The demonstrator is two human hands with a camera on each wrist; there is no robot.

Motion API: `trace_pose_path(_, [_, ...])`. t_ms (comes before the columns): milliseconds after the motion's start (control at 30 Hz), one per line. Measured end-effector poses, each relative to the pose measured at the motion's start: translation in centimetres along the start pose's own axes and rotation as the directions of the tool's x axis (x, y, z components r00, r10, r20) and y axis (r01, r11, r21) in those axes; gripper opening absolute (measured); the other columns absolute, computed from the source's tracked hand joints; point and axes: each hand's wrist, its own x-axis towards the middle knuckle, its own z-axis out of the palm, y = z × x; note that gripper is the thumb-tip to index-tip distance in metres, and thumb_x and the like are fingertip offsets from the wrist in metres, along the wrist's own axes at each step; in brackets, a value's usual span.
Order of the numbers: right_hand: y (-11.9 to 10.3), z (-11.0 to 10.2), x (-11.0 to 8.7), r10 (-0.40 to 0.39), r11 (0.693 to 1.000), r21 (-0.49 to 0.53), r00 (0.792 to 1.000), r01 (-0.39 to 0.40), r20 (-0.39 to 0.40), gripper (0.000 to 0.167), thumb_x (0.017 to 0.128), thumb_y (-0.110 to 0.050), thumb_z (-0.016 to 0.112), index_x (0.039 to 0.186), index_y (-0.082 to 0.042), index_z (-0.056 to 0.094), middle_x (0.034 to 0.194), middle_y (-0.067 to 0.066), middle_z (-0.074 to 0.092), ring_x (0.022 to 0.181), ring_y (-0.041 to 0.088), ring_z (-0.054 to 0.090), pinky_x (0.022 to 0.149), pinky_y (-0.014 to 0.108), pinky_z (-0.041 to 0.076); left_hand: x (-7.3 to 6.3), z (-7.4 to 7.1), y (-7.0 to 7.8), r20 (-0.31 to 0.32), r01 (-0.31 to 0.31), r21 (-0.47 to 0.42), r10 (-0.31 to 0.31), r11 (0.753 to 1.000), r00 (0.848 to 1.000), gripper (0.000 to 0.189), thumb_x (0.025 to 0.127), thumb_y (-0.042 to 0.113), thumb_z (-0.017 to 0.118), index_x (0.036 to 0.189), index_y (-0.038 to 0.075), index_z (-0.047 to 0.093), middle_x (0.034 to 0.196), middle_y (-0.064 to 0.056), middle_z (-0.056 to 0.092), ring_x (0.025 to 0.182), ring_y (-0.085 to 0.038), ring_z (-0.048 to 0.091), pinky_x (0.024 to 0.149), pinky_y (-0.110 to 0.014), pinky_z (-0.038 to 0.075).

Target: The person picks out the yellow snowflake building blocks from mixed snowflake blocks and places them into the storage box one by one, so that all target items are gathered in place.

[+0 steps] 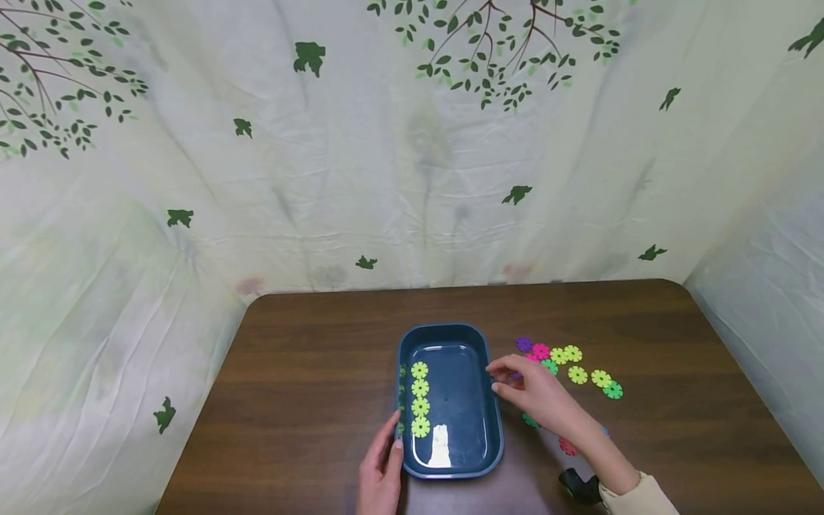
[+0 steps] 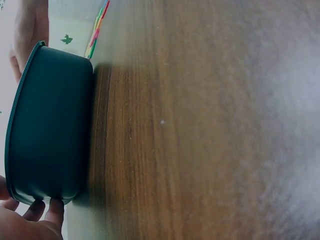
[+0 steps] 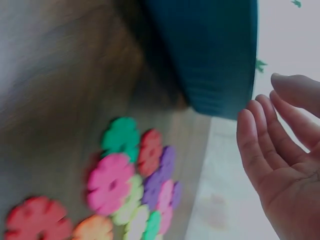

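Note:
A deep blue plastic tray (image 1: 460, 408) sits on the table. Inside it, several yellow-green flower-shaped discs (image 1: 420, 406) form a column along the left side. My left hand (image 1: 380, 468) holds the tray's left side near the front; the left wrist view shows its fingertips (image 2: 56, 207) against the outer wall. Close by the right rim hovers my right hand (image 1: 531, 390), fingers loosely bent. In the right wrist view that hand (image 3: 285, 165) has its thumb apart from the fingers and nothing between them.
Right of the tray, loose flower discs (image 1: 577, 375) in yellow, green, pink, purple and other colours lie scattered, some overlapping. A red disc (image 1: 568, 446) lies near the right forearm, beside a black device (image 1: 579, 488) at the wrist. A leaf-printed white curtain (image 1: 412, 179) surrounds the brown table (image 1: 309, 400).

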Motion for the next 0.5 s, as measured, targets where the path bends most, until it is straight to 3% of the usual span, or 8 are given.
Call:
trace_pose_path(233, [2.3,-0.6,-1.6,-0.001,0.998,-0.059,0.998,-0.002,-0.058,0.029,0.084,-0.006,0.077,0.111,-0.012,0.070,0.102,0.000,0.068,0.086,0.015,0.063,0.076,0.030,0.057,0.0,-0.2,0.4,0.009,0.043,0.028,-0.043,0.999,0.999,0.042,0.098,0.001,0.055,0.136,0.018,0.060,0.140,-0.002,0.056,0.133,-0.021,0.044,0.102,-0.015,0.033])
trace_pose_path(500, [5.4,-1.7,-3.2,0.020,0.994,-0.107,0.998,-0.026,-0.053,0.033,0.084,-0.006,0.077,0.114,-0.016,0.069,0.108,-0.004,0.067,0.095,0.018,0.063,0.081,0.038,0.056,-0.1,-0.3,0.3,0.021,0.010,-0.015,-0.010,1.000,1.000,0.042,0.097,0.000,0.056,0.136,0.016,0.060,0.140,-0.004,0.056,0.132,-0.019,0.044,0.102,-0.014,0.033])
